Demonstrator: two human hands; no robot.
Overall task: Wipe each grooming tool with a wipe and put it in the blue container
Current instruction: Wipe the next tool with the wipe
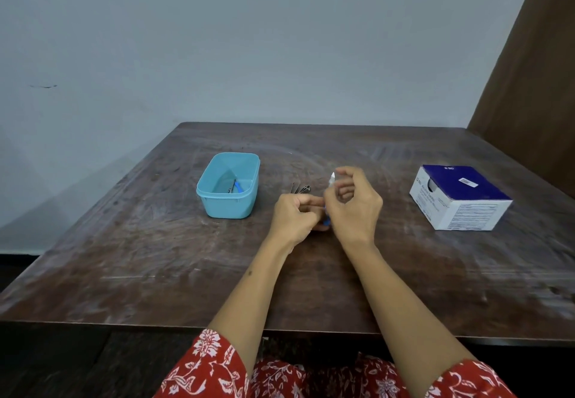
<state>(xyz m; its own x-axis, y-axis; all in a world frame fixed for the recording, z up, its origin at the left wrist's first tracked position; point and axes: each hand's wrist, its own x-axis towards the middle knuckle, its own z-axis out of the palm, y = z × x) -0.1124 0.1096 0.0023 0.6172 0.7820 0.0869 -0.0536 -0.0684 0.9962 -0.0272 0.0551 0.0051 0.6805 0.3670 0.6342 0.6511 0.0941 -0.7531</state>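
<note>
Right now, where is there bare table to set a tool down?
Bare: the near table in front of the container, and between the hands and the box. Crowded: the gap beside the container, where loose tools lie behind the hands.

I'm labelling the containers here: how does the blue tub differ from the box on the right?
The blue tub is open-topped plastic with rounded corners; the box is white and navy printed cardboard with square edges. The tub holds a blue-handled tool; the box's contents cannot be seen. Both sit on the wooden table.
</note>
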